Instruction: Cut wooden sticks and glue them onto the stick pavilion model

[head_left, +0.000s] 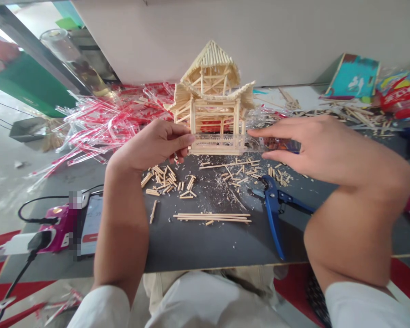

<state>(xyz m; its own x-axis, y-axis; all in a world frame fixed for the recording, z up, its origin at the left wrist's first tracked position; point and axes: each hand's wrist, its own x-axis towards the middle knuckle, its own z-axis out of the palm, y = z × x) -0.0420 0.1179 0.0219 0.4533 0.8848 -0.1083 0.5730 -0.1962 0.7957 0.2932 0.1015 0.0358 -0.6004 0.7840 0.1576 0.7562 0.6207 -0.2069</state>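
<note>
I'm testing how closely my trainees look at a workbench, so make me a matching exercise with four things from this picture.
Things:
1. Cutter
2. Ruler
3. Phone
4. Long sticks

Places, colours or states:
A. Beside the purple power block
B. Lying roughly parallel, close together
C. Blue-handled
D. Across the lower front of the stick model

Pairs: 1-C, 2-D, 3-A, 4-B
</note>
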